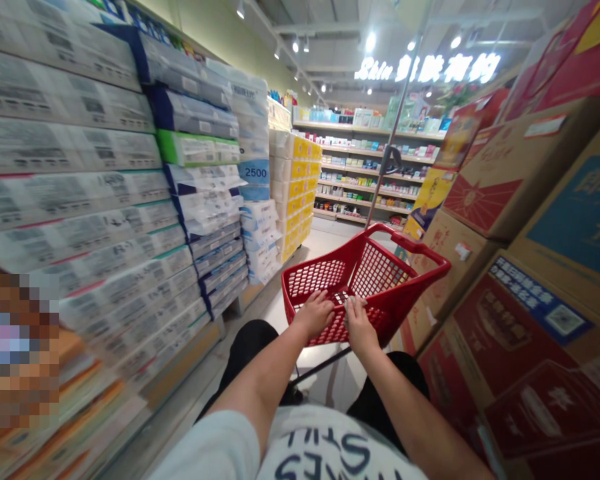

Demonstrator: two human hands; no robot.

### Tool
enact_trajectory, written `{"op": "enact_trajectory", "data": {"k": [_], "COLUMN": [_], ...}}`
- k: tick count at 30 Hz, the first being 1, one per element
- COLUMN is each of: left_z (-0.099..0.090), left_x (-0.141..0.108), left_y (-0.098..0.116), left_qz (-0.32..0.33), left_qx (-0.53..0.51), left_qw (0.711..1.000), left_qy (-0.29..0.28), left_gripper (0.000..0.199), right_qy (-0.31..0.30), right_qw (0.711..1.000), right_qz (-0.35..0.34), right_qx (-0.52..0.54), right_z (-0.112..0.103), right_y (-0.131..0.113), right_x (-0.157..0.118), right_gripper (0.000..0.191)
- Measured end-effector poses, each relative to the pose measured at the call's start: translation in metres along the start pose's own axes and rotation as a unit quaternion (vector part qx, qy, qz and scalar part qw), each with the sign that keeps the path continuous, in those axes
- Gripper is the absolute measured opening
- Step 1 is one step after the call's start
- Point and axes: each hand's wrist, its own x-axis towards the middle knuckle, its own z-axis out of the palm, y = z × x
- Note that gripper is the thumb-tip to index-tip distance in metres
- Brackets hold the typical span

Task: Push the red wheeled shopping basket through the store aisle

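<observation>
**Both hands found on near rim of red shopping cart in store aisle**

The left hand [314, 313] and right hand [361, 325] were on the near edge of a red plastic shopping cart [410, 244], set slightly apart. The fingers [325, 300] of each hand were curled over the edge, in a closed but apparently light grip. The exact pressure could not be determined. Neither hand held any separate item that could be confirmed. The cart's mesh basket lay directly ahead of the grip, and its interior showed no identifiable goods. A slim metal pole [396, 120] rose beyond the grip, on the cart's far side.

To the left of the grip stood tall stacks of plastic-wrapped tissue packs [75, 140], motion-blurred nearest the camera. Further ahead on that side were yellow-labelled toilet roll packs [295, 190]. To the right stood stacked cardboard cartons [535, 220] printed in red and blue. Well beyond the grip, retail shelves [367, 170] carried small boxed products beneath illuminated lettering [427, 68]. Below the grip were the person's white printed T-shirt [310, 447] and dark shorts [245, 347].
</observation>
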Motion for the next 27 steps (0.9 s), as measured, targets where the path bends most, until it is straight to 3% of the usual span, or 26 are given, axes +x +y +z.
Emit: {"op": "enact_trajectory", "data": {"k": [5,9,13,16,22,24,27], "left_z": [0.000,-0.001,-0.003,-0.004,-0.005,-0.004,-0.004], "left_x": [-0.001,-0.004,-0.005,-0.005,-0.004,-0.003,-0.004], "left_y": [0.000,-0.002,-0.002,-0.002,-0.001,-0.001,-0.001], "left_qz": [-0.005,-0.006,-0.010,-0.013,-0.014,-0.017,-0.018], "left_qx": [-0.010,-0.013,-0.018,-0.015,-0.004,-0.008,-0.012], "left_qw": [1.000,1.000,1.000,1.000,1.000,1.000,1.000], "left_qy": [0.003,0.004,0.001,-0.001,-0.008,-0.007,-0.009], "left_gripper": [0.024,0.022,0.019,0.019,0.022,0.022,0.021], "right_qy": [0.014,-0.002,0.008,0.004,0.040,0.036,-0.003], "right_qw": [0.993,0.982,0.978,0.983,0.998,0.998,0.993], "right_qz": [-0.084,-0.172,-0.206,-0.181,-0.039,-0.044,-0.114], "right_qx": [-0.077,-0.076,-0.046,-0.010,-0.004,-0.006,-0.004], "right_z": [-0.004,-0.014,-0.017,-0.012,-0.001,0.001,-0.003], "right_y": [-0.014,-0.014,-0.017,-0.011,0.016,0.013,0.000], "right_x": [-0.009,-0.014,-0.012,-0.011,-0.016,-0.020,-0.020], "right_gripper": [0.060,0.054,0.055,0.059,0.058,0.059,0.054]}}
